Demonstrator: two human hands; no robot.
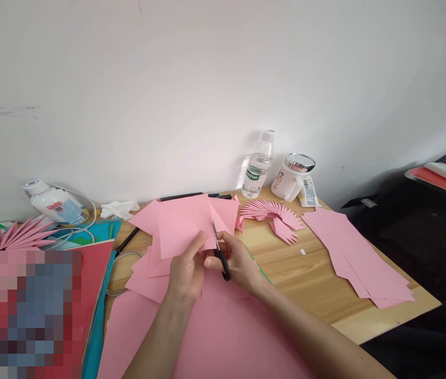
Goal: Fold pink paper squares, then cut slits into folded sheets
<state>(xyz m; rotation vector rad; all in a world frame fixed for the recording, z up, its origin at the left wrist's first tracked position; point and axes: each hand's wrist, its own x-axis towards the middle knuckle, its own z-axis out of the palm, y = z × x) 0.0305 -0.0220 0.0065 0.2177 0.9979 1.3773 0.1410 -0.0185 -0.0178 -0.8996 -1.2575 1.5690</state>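
My left hand pinches the lower edge of a pink paper sheet and holds it up over the wooden table. My right hand grips black-handled scissors, fingers in the loops. The blades point upward and sit in the sheet's right part. More pink sheets lie flat beneath both hands.
A fan of folded pink paper and a stack of pink strips lie to the right. A water bottle and a white mug stand by the wall. Left: a white bottle, cables, another pink fan, red board.
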